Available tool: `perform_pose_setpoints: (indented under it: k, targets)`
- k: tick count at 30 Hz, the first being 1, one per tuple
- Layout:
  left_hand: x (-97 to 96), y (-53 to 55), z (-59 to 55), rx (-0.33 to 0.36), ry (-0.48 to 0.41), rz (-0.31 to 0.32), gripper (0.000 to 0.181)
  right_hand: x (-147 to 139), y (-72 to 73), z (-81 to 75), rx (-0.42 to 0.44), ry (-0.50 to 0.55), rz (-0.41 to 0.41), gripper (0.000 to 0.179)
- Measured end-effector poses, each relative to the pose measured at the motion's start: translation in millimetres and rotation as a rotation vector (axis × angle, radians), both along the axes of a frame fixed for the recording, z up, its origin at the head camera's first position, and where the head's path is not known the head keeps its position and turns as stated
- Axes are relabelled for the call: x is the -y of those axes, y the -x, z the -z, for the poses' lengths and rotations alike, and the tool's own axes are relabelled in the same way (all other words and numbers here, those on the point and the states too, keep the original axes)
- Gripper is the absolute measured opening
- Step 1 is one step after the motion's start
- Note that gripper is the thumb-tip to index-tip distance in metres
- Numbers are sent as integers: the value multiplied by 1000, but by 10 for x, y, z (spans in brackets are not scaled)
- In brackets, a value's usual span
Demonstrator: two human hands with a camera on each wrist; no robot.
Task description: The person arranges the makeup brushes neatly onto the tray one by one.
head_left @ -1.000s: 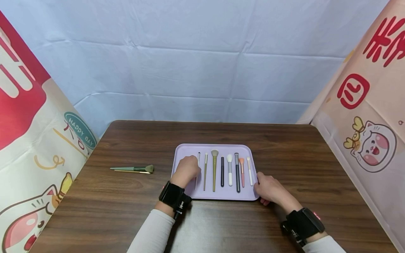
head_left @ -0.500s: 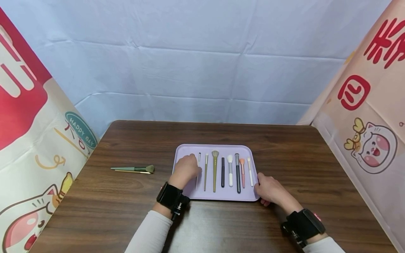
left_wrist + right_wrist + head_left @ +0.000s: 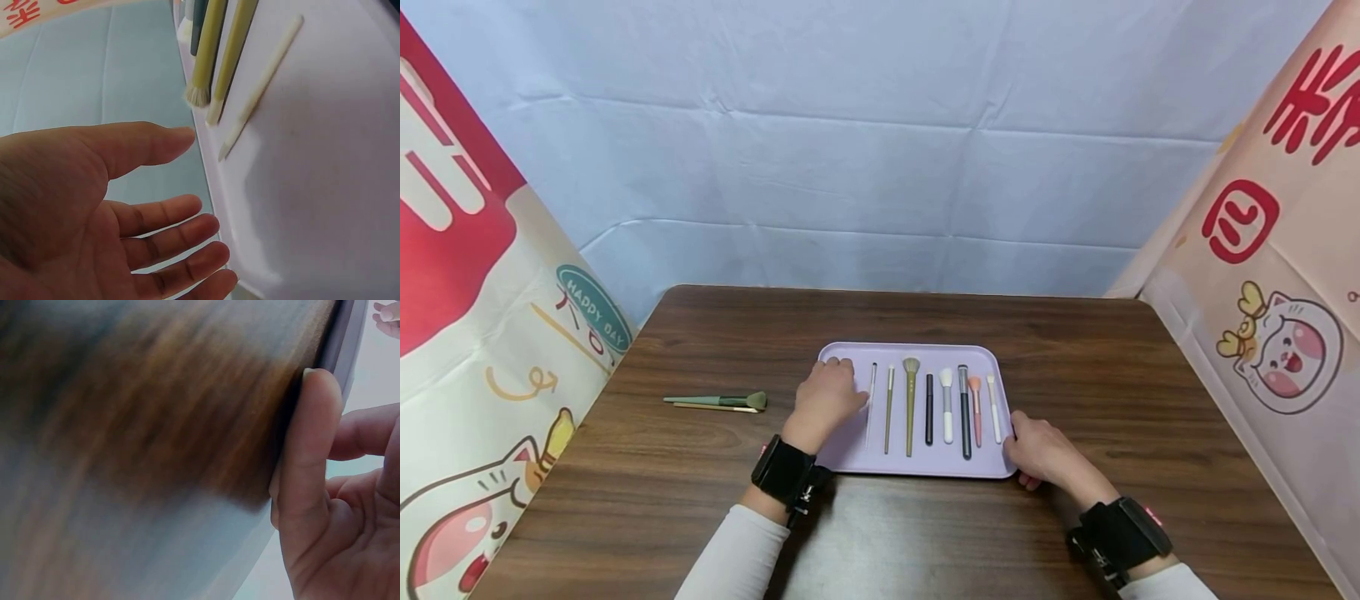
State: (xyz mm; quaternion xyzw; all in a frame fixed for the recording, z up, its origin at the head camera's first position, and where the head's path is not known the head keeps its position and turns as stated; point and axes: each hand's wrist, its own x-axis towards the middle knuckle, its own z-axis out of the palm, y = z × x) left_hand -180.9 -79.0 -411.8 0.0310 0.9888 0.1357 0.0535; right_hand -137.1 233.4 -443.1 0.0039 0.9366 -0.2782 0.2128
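Observation:
A lilac tray (image 3: 842, 460) bears a row of several makeup brushes. Over its left part my left hand (image 3: 826, 393) holds nothing, fingers apart and relaxed in the left wrist view. Closest to it lies a thin white brush (image 3: 262, 87), with a slim olive brush (image 3: 889, 408) and a wider olive brush (image 3: 910, 412) to the right of that. Further right are a black brush (image 3: 929, 408), white-tipped ones, a dark grey brush (image 3: 965, 412) and a pink brush (image 3: 976, 412). My right hand (image 3: 1037, 450) grips the tray's front right corner, thumb along the edge.
Two more brushes, a green fan-shaped brush (image 3: 722, 401) and a thin tan brush (image 3: 711, 407), lie together on the wooden table (image 3: 737, 325) left of the tray. Printed cloths hang at both sides, and a pale blue cloth (image 3: 880, 183) hangs behind.
My left hand has drawn leftward away from the thin white brush, its fingers opening out. My right hand stays at the tray corner; the brushes keep their places.

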Motion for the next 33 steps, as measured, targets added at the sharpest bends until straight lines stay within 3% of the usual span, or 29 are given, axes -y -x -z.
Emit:
perform_pose_setpoints:
  k: [12,20,33]
  targets:
    - [398,-94,-56,-57,17,-4,47,6,-4,-4,11,12,2,22]
    - [699,-177,-42,-79,-1,-17,33,6,-8,-9,5,13,1,20]
    - [1061,-270,-49,-59,12,-36,45,2,-4,3,3,11,-1,21]
